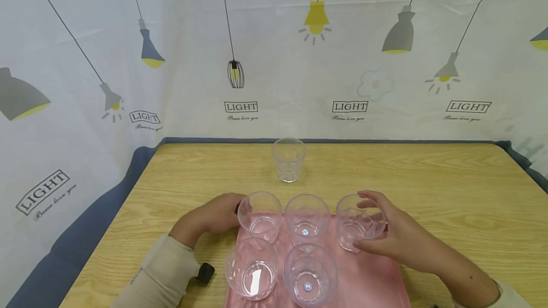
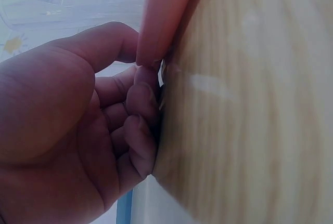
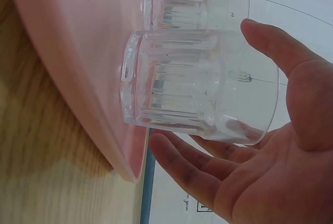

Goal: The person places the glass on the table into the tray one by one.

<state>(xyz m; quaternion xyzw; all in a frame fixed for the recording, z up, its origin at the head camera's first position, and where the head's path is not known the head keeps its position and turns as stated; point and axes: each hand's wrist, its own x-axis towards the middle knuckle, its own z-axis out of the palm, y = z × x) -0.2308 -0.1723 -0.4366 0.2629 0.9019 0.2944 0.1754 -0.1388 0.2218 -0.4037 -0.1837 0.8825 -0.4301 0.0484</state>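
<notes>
My left hand (image 1: 222, 212) grips the left edge of a pink tray (image 2: 162, 18); in the left wrist view the thumb lies against its side and the other fingers curl at the underside. With my right hand (image 1: 396, 232) I hold a clear plastic cup (image 1: 353, 225) at the tray's back right, thumb on the near side and fingers round the far side. That cup (image 3: 177, 81) is upright, its base close to the tray. Left of it stand clear cups at the back middle (image 1: 307, 213) and back left (image 1: 259, 215). Two more, front left (image 1: 251, 270) and front middle (image 1: 310, 272), sit nearer me.
Another clear cup (image 1: 288, 160) stands apart on the wooden table (image 1: 205, 168), behind the tray. A white curtain (image 1: 274, 51) printed with lamps hangs along the back and sides. A small black object (image 1: 205, 273) is beside my left sleeve.
</notes>
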